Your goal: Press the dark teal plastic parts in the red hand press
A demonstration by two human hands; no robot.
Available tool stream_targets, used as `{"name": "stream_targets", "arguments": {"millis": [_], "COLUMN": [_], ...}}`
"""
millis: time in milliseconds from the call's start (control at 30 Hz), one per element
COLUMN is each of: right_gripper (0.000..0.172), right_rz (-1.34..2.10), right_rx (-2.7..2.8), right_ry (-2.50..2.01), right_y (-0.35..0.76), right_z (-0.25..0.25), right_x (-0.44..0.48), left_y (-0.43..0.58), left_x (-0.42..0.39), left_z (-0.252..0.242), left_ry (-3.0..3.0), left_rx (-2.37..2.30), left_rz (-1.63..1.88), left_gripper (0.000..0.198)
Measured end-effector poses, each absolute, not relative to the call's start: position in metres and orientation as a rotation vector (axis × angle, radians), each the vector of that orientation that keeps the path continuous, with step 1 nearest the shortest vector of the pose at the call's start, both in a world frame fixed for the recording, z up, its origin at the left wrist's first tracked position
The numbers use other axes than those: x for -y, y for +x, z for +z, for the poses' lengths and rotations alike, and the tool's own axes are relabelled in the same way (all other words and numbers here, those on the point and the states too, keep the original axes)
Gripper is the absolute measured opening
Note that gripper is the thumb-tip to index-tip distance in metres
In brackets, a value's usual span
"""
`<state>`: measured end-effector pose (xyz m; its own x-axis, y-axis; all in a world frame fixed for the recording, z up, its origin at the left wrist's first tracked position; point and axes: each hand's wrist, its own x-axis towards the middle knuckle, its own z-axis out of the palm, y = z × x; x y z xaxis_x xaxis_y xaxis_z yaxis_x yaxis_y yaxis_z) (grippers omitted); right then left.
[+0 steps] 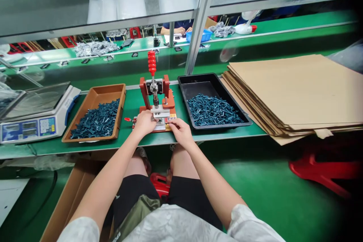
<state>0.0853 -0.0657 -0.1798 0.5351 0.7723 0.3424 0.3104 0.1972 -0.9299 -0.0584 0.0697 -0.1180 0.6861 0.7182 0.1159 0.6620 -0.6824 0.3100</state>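
A small hand press with a red ribbed handle stands in front of me, its handle pointing up. At the left side of its metal fixture, my left hand is closed, fingertips against the fixture; anything in them is too small to make out. My right hand pinches at the fixture's right side, and what lies between its fingers is hidden. Small dark blue plastic parts fill much of the brown tray to the left. Similar, thinner-looking blue parts lie in the black tray to the right.
A digital scale sits at the far left. Stacked cardboard sheets overhang the bench edge at right. A metal post rises behind the press. Across the way, a person's hands are beside a blue basket.
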Motion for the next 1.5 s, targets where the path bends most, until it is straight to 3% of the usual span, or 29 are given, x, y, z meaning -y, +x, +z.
{"name": "stream_targets", "arguments": {"millis": [100, 267, 400, 533, 900, 1033, 1133, 1200, 1367, 1500], "right_gripper": [0.021, 0.022, 0.015, 0.024, 0.026, 0.023, 0.021, 0.022, 0.021, 0.02], "right_rz": [0.395, 0.663, 0.481, 0.417, 0.174, 0.147, 0.164, 0.189, 0.305, 0.498], "right_rx": [1.028, 1.014, 1.213, 1.311, 1.421, 1.426, 1.435, 1.43, 1.363, 1.24], "right_ry": [-1.449, -1.431, -1.527, -1.507, -1.511, -1.526, -1.543, -1.565, -1.594, -1.662], "right_y": [0.09, 0.096, 0.093, 0.084, 0.08, 0.08, 0.079, 0.079, 0.083, 0.096], "right_z": [-0.175, -0.172, -0.167, -0.162, -0.168, -0.169, -0.168, -0.167, -0.163, -0.16], "right_x": [0.061, 0.046, 0.03, 0.019, 0.02, 0.021, 0.021, 0.022, 0.023, 0.021], "left_y": [-0.059, -0.067, -0.071, -0.074, -0.076, -0.096, -0.115, -0.119, -0.094, -0.085], "left_x": [-0.072, -0.083, -0.089, -0.088, -0.077, -0.063, -0.068, -0.08, -0.091, -0.075], "left_z": [-0.117, -0.106, -0.103, -0.107, -0.11, -0.12, -0.128, -0.131, -0.131, -0.13], "left_ry": [2.686, 2.693, 2.713, 2.694, 2.647, 2.743, 2.549, 2.237, 2.242, 2.462], "left_rx": [-1.105, -0.886, -0.836, -0.814, -0.785, -0.714, -1.027, -1.24, -1.071, -0.99], "left_rz": [0.314, 0.139, 0.093, 0.159, 0.329, 0.672, 1.302, 1.506, 0.94, 0.72], "left_gripper": [0.027, 0.029, 0.03, 0.026, 0.022, 0.021, 0.037, 0.046, 0.063, 0.084]}}
